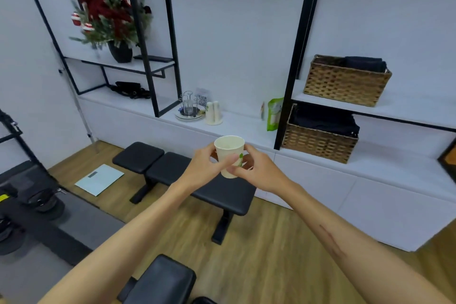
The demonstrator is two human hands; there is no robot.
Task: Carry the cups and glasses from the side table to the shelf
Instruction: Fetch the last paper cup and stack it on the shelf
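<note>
Gripping one paper cup upright above the black bench, the left hand and right hand curl fingers round its sides.

matt paper cup, woven wicker baskets, padded black bench, wood-grain floor.
</note>
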